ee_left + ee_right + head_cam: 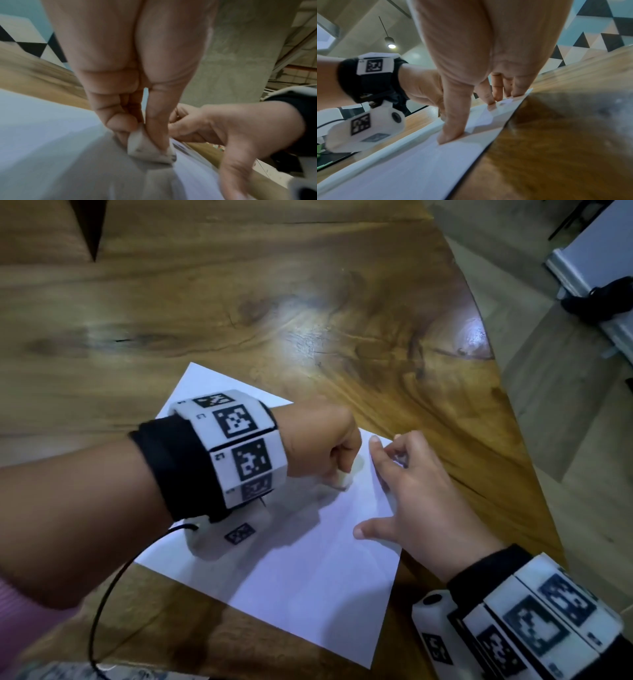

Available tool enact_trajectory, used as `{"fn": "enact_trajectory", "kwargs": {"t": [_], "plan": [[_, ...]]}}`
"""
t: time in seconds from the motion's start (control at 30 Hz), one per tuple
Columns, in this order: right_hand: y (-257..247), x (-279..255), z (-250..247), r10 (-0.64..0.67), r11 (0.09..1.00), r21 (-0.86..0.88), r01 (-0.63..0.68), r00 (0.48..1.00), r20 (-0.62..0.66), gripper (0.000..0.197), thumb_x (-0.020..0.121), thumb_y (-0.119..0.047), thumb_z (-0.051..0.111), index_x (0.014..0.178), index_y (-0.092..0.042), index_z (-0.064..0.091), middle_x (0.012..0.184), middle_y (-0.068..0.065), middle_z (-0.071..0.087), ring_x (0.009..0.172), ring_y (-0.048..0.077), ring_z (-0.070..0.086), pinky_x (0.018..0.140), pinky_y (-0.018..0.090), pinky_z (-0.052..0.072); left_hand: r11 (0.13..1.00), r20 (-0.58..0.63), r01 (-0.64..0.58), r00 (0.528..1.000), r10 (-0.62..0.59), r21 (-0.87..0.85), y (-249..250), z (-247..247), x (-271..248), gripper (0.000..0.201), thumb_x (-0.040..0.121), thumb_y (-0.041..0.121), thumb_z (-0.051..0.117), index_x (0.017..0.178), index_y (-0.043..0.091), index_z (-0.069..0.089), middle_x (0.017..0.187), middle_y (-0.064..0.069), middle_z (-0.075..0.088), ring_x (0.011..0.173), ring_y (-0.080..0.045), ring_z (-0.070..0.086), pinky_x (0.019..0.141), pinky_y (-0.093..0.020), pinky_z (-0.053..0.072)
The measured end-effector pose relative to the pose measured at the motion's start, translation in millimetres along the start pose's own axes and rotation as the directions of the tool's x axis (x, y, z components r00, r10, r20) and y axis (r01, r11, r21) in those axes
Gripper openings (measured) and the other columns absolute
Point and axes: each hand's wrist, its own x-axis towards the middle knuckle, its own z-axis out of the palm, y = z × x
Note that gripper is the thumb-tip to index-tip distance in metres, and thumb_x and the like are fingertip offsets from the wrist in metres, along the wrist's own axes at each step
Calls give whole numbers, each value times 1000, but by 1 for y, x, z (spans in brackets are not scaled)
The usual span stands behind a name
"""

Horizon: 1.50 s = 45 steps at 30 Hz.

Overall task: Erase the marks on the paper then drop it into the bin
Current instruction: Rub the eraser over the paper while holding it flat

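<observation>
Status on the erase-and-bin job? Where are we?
Done: can't confirm any marks cleared; the visible part of the paper looks blank. In hand: left hand has a grip on the eraser, pressing it to the sheet near its right edge, while the right hand pins the paper with spread fingers on the table. Left: finish erasing, then bin it; no bin in view.

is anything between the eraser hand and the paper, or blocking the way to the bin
Nothing visible: the left hand presses the eraser straight onto the paper, and the right hand pins its edge. No bin is in view, so that path cannot be judged.
</observation>
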Motion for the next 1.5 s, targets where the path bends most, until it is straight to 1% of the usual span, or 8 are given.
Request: {"fn": "enact_trajectory", "kwargs": {"t": [0.17,0.4,0.57,0.77,0.97,1.2,1.37,1.5], "plan": [[-2,-1,-3,12,1000,-10,-12,1000,26,111,68,-47,75,149,-17,5,120,-6,18,132,11,15,93,10,15,998,-208,55,976,-60,-29,8,-5,19,17,78,14,63,95,13,66,77,5,52,75,-13,47,57,-20,29],[-1,0,-1,15,1000,25,-15,1000,26,113,67,-44,77,148,-20,2,122,-7,16,134,9,12,96,9,10,1000,-12,-21,1000,21,23,8,3,-3,8,77,15,64,85,14,67,59,12,44,69,-12,46,52,-13,31],[-1,0,-1,14,1000,14,-14,1000,16,112,67,-46,76,149,-18,4,105,-13,7,133,7,12,94,9,11,998,-184,54,981,-58,-27,12,-4,14,16,80,17,61,94,12,64,75,3,50,76,-14,45,58,-23,30],[0,0,0,14,1000,1,-14,1000,14,114,65,-46,77,149,-20,4,118,-8,15,136,11,14,98,12,15,999,26,-31,999,32,-14,10,11,-10,11,77,13,62,85,14,69,82,2,69,79,-15,57,66,-19,40],[-2,0,-2,17,1000,13,-18,1000,19,112,67,-46,76,148,-17,4,105,-11,10,134,10,14,94,10,15,997,-205,65,976,-74,-50,13,0,14,13,80,13,61,92,12,64,76,3,50,75,-16,47,61,-20,30],[-2,-1,-1,15,1000,0,-15,1000,22,112,68,-45,76,149,-19,2,123,-6,15,135,10,12,96,10,12,1000,72,-8,997,9,-15,9,6,-11,12,76,12,63,86,16,69,72,9,57,76,-14,56,63,-21,42],[-2,-1,-2,16,1000,4,-16,1000,27,112,69,-46,74,148,-18,0,108,-10,10,135,10,13,94,8,11,999,-227,35,973,-42,-38,8,-1,12,14,78,17,62,90,11,67,81,1,62,76,-13,47,60,-22,33],[1,0,0,8,1000,7,-8,1000,17,113,68,-45,75,149,-18,1,120,-6,16,135,10,12,95,9,13,999,-115,-34,993,30,-29,2,19,-5,4,78,17,64,80,16,67,65,8,50,70,-13,47,54,-13,33]]}}
